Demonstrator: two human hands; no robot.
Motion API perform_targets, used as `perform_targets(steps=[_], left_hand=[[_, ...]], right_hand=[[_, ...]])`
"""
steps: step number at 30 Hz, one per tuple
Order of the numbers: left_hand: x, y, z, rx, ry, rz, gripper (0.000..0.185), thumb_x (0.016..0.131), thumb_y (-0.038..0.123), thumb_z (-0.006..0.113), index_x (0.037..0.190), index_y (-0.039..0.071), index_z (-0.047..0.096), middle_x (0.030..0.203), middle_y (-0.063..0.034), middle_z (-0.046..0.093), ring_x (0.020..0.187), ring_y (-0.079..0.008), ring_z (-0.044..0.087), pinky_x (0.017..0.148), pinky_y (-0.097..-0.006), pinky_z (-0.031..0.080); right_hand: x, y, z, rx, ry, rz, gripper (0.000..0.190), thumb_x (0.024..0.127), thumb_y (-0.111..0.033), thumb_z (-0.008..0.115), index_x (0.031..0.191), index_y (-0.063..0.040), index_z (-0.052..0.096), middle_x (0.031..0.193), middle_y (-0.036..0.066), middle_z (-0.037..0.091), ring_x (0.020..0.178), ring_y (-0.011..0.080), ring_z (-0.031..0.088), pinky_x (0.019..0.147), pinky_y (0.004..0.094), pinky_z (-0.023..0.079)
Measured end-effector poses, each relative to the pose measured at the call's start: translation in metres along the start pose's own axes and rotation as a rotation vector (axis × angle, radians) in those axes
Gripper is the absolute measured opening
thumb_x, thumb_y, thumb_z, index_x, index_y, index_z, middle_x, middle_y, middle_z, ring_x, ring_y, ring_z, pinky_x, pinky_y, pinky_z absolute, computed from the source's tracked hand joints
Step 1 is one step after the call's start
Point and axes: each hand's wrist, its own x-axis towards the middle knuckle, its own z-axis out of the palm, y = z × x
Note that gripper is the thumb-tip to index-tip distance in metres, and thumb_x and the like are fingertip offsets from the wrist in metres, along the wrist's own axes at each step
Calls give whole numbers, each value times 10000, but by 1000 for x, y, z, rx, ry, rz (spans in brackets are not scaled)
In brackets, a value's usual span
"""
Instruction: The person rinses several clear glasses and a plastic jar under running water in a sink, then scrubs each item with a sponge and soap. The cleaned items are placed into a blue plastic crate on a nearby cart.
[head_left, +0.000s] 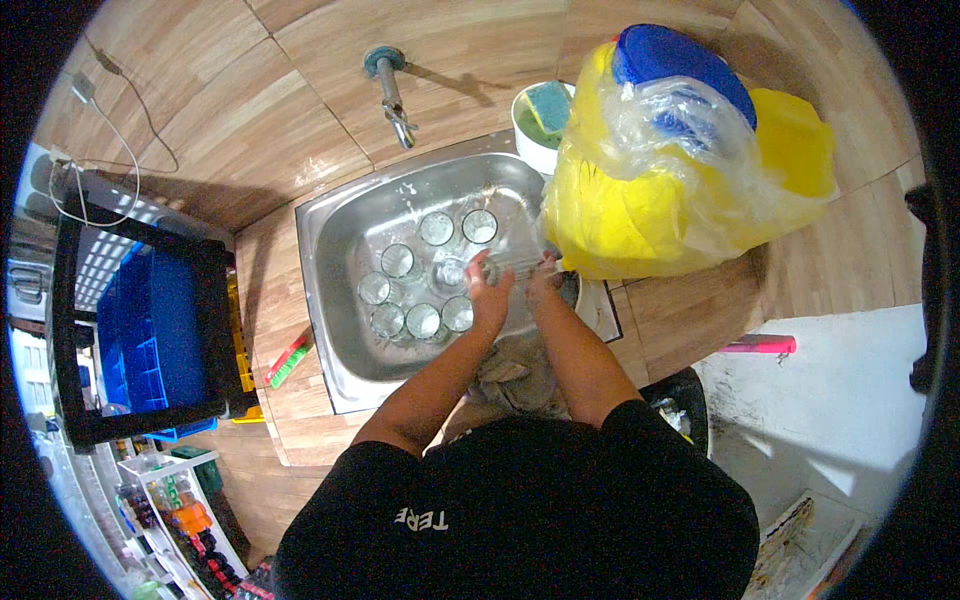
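Over the right part of a stainless steel sink (341, 225), a clear drinking glass (520, 265) lies sideways between my hands, blurred. My left hand (489, 281) grips one end of it with the fingers spread around the wall. At the other end is my right hand (544, 282), its fingers curled against the glass; their exact hold is partly hidden. Below and left of my left hand, one glass (450, 274) stands in the basin. Several more upright glasses form a loose ring around it, among them a back glass (479, 226) and a front glass (423, 321).
A metal tap (393, 105) juts from the tiled wall behind the sink. A white tub (534, 154) holds a green-and-yellow sponge (548, 106). Beside it, a large plastic bag with yellow and blue contents (645, 202) crowds the right counter. A red-and-green brush (288, 361) lies left.
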Motion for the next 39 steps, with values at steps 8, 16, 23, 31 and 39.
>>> perform_targets(steps=[8,16,23,31,39], left_hand=[[17,-27,28,-433,137,-424,560,859,318,686,1290,131,382,1132,-130,555,931,-306,573,703,-445,527],[46,-65,68,-1017,39,-1056,496,938,379,536,1258,14,438,1162,-168,567,978,-351,597,769,-512,521],[52,-77,73,-1057,-84,-1112,496,953,399,474,1268,16,443,1199,-179,559,1021,-368,591,836,-513,505],[53,-68,67,-1076,-270,-1118,508,970,420,403,1278,19,449,1242,-192,551,1069,-388,584,913,-514,487],[78,-20,61,-167,-1112,-489,506,957,399,446,1281,11,473,1220,-208,574,1156,-340,548,979,-484,451]], right_hand=[[-47,-6,-37,-248,18,-221,425,941,-249,498,1297,-28,433,1295,136,512,1089,262,536,967,417,398],[-103,-17,-45,-348,63,-523,408,955,-240,474,1301,-28,429,1313,132,491,1120,251,513,1023,399,346],[-89,-34,-46,-166,85,-51,441,947,-376,428,1291,-104,469,1243,92,529,1139,264,510,960,438,420],[-32,-11,-86,-5,-30,-52,365,939,-366,439,1155,-106,577,1034,89,638,935,268,624,784,445,531],[-52,-11,-78,16,-45,-15,369,937,-376,438,1146,-106,578,1040,87,632,945,268,616,785,457,526]])
